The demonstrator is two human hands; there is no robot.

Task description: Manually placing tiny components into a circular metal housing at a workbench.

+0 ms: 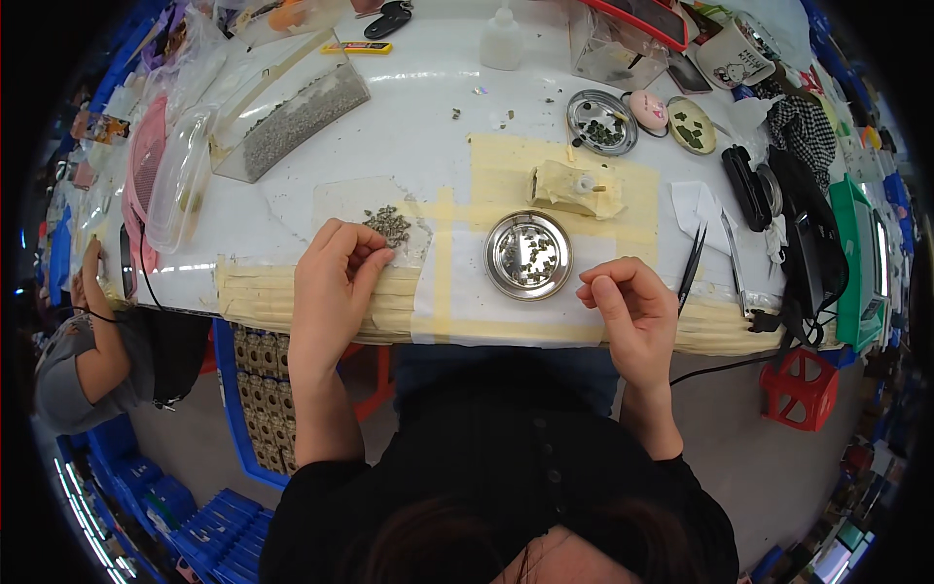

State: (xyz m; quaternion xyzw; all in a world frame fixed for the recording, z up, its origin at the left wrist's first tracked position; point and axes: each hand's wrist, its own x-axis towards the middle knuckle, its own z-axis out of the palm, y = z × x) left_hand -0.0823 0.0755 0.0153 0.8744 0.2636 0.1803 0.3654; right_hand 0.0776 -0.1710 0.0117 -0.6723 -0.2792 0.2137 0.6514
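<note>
My left hand [334, 282] is at the table's front edge, thumb and fingertips pinched together beside a small pile of grey-brown bits [387, 224]. Whatever the pinch holds is too small to make out. The pile lies on a clear flat sheet [336, 202]. Between my hands stands a round shiny metal dish [491, 263] with several small dark pieces [533, 261] inside. To the right of the dish is my right hand [637, 316], fingers curled in and thumb close to the index finger. Anything between those fingertips cannot be made out.
Behind the dish sits a tape-covered block [576, 190]. Black tweezers [692, 265] lie right of my right hand. Farther back are another metal dish of dark pieces [601, 125], a white squeeze bottle [501, 41] and a clear box of grey granules [302, 122]. A person [97, 355] sits at left.
</note>
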